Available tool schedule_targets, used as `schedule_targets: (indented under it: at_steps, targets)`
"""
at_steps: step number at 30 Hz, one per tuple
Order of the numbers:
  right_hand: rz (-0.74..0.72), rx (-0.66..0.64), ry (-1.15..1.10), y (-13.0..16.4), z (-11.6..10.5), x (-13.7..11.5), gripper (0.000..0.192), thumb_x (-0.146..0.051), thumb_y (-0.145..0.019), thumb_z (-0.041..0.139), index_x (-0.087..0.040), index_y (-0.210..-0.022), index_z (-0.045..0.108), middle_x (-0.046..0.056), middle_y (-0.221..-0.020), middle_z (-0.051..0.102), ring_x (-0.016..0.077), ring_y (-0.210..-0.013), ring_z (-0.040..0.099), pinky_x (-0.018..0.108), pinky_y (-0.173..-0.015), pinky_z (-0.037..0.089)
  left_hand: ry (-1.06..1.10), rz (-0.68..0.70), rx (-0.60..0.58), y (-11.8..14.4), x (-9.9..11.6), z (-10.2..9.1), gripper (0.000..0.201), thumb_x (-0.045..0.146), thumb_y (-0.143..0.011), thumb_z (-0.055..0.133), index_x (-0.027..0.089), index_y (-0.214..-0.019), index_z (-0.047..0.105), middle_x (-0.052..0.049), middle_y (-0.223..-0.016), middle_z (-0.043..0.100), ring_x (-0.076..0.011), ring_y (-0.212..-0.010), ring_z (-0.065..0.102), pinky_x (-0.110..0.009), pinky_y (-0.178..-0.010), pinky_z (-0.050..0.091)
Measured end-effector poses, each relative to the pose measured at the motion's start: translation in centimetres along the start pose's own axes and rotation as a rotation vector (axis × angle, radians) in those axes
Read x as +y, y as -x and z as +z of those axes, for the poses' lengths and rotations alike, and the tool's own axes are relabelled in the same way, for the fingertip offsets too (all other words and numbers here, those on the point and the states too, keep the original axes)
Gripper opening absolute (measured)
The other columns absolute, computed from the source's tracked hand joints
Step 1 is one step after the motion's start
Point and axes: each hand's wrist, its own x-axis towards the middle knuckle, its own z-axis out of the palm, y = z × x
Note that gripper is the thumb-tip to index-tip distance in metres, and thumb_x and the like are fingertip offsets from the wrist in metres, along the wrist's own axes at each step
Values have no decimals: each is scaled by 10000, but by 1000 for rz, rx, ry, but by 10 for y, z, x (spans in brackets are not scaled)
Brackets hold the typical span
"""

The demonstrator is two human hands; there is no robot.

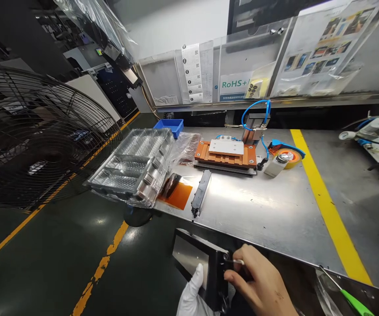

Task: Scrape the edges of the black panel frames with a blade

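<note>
Below the table's front edge, my left hand (192,295), in a white glove, holds a black framed panel (198,260) with a grey shiny face from underneath. My bare right hand (258,283) pinches a thin metal tool (237,262) against the panel's right edge. On the steel table (258,206) above lie a narrow black bar (201,193) and an orange film sheet (178,194).
An orange-brown fixture (225,154) with a white plate and blue air hoses stands mid-table, a tape roll (287,157) to its right. Stacked clear plastic trays (133,166) overhang the left end. A large fan (34,136) stands left. A yellow stripe (324,202) crosses the table. A green-handled tool (352,302) lies at bottom right.
</note>
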Motion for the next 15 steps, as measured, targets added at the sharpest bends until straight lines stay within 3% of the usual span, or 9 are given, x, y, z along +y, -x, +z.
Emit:
schedule_targets:
  at_steps: [3, 11, 15]
  targets:
    - [29, 31, 18, -1, 1, 0, 395, -558, -964, 417, -185, -852, 490, 3, -711, 515, 108, -623, 520, 214, -546, 410, 1, 25, 22, 1, -3, 2, 331, 401, -935, 538, 123, -1096, 615, -107, -1102, 619, -183, -1011, 596, -399, -908, 500]
    - [31, 95, 82, -3, 7, -1, 430, -576, -973, 367, -184, -857, 499, 15, -711, 499, 135, -634, 482, 236, -553, 385, -25, 48, 28, 4, -4, 10, 375, 443, -932, 531, 132, -1119, 628, -114, -1127, 630, -193, -1042, 599, -412, -929, 490]
    - [57, 47, 64, 0, 9, 1, 400, -546, -975, 399, -183, -844, 505, 15, -730, 508, 131, -659, 495, 236, -572, 388, -41, 46, 20, 5, -3, 13, 390, 445, -935, 526, 133, -1152, 614, -119, -1142, 623, -196, -1049, 597, -422, -933, 490]
